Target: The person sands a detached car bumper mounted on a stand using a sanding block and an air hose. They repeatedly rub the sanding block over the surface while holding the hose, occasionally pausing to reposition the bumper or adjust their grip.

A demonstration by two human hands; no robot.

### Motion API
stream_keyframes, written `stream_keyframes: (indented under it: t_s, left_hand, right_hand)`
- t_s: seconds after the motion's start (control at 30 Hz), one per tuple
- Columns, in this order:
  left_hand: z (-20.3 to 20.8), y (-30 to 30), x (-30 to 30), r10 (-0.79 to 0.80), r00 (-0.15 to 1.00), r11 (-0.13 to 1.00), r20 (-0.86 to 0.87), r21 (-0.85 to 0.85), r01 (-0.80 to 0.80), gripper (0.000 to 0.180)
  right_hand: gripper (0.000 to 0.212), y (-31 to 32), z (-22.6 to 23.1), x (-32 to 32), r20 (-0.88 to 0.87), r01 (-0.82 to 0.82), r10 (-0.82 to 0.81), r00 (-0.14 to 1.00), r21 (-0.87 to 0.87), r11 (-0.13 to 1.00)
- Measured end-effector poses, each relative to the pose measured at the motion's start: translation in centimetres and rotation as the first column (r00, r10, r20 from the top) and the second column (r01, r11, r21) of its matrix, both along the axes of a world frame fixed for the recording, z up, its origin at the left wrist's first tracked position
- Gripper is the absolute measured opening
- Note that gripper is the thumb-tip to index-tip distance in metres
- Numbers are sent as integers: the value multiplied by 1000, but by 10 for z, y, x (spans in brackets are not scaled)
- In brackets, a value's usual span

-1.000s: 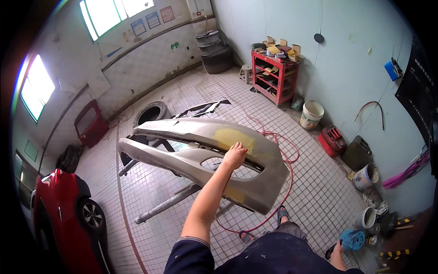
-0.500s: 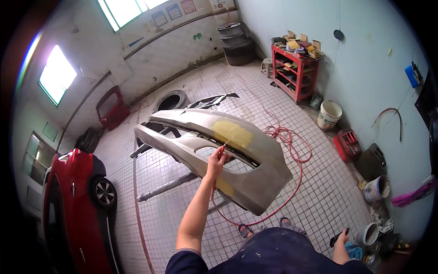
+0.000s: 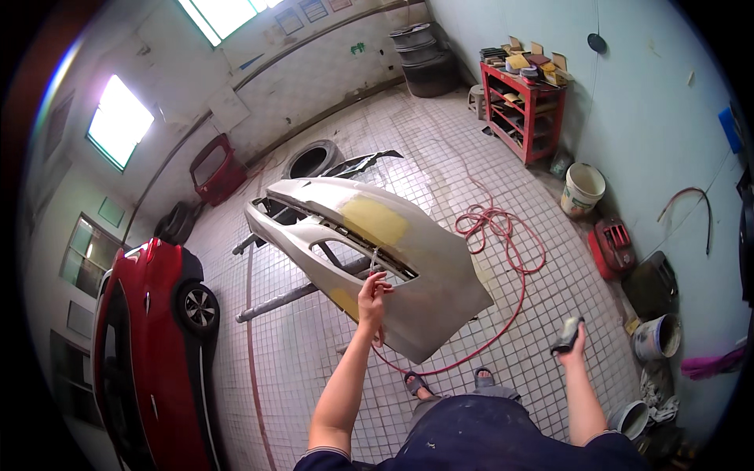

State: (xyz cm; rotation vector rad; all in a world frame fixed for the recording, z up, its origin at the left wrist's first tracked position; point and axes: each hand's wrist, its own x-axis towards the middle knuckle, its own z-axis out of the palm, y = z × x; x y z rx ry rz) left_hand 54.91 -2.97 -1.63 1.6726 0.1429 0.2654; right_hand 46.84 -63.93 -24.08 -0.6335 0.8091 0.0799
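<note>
Head cam, here we go: gray bumper [image 3: 444, 302] mid-frame, up on a stand w/ silver-wrapped bars [image 3: 302, 298], curved face angled toward the wearer. Surface is matte, w/ a big yellowish patch [image 3: 375, 220] along the upper side & a smaller one nr the lower edge, plus long openings btwn.

L hand [image 3: 372, 300] is up in front of the bumper, grip closed round a slim pale-tipped tool [image 3: 375, 261], red hose hanging just below; tip overlaps the opening, can't tell if it touches. R hand [image 3: 576, 348] is out to the side, well apart from the bumper, grip wrapped on a dark block [image 3: 567, 336] w/ a pale face.

Room: white tiled floor [image 3: 440, 408], grimy at the joints. Red hose [image 3: 503, 235] lies coiled right of the bumper. Tire [image 3: 312, 159] on the floor behind. Red car [image 3: 149, 306] at far left, red car panel [image 3: 216, 169] against the wall beyond. Up right, red shelf cart [image 3: 528, 118], top piled w/ pads & blocks; white bucket [image 3: 583, 191] & red can [image 3: 613, 249] along the pale blue wall [image 3: 660, 118]. Bright window [image 3: 119, 122] upper left.
</note>
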Motion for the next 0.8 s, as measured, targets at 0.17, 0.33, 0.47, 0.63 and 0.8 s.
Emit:
stream_keyframes:
  t_s: [0.17,0.33,0.47,0.63,0.8]
  left_hand:
    - [-18,-27,-10,94,990,988,-101,-116,-106,50]
    - [-15,-30,-19,112,948,962,-298,-207,-179,58]
    - [-4,-18,-19,33,918,977,-396,-180,-113,63]
    - [-7,-10,-13,-151,884,953,-442,-303,11,77]
    - [2,2,-20,-313,811,937,-495,-302,177,90]
  right_hand:
    - [56,140,58,82,275,-269,209,938,202,942]
    - [55,281,116,116,301,-434,345,889,318,843]
    - [58,359,138,122,297,-518,449,843,225,825]
    - [71,419,141,125,327,-449,525,786,-284,847]
    - [79,459,168,112,217,-320,620,754,-703,635]
